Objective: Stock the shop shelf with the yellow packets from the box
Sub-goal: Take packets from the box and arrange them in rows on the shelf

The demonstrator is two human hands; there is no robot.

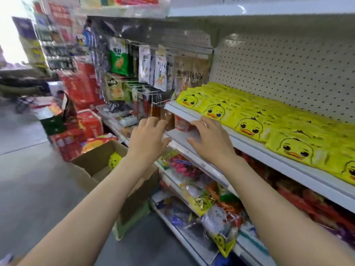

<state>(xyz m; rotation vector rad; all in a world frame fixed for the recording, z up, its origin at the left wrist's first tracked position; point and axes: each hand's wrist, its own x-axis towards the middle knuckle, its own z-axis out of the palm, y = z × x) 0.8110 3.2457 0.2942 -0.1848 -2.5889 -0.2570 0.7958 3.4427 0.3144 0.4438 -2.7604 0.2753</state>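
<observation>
- From the head camera, the yellow packets (249, 127), each printed with a duck face, lie in overlapping rows along the white shop shelf (249, 148), in front of its pegboard back.
- One more yellow packet (114, 159) sits down inside the open cardboard box (99, 160) on the floor, below and to the left of both hands.
- The right hand (212, 140) is just beside the front edge of the shelf, its fingers (196, 122) loosely spread and relaxed; they hold nothing, and whether the tips touch the shelf lip I cannot tell. The nearest stocked packets lie just right of it.
- The left hand (148, 139) hovers left of the shelf's end, fingers (153, 120) slack and slightly bent, gripping nothing, apart from the packets on the shelf and well above the box.
- Below the stocked shelf, lower shelves carry mixed bright snack bags (199, 200); hanging packets (159, 72) fill the hooks to the left.
</observation>
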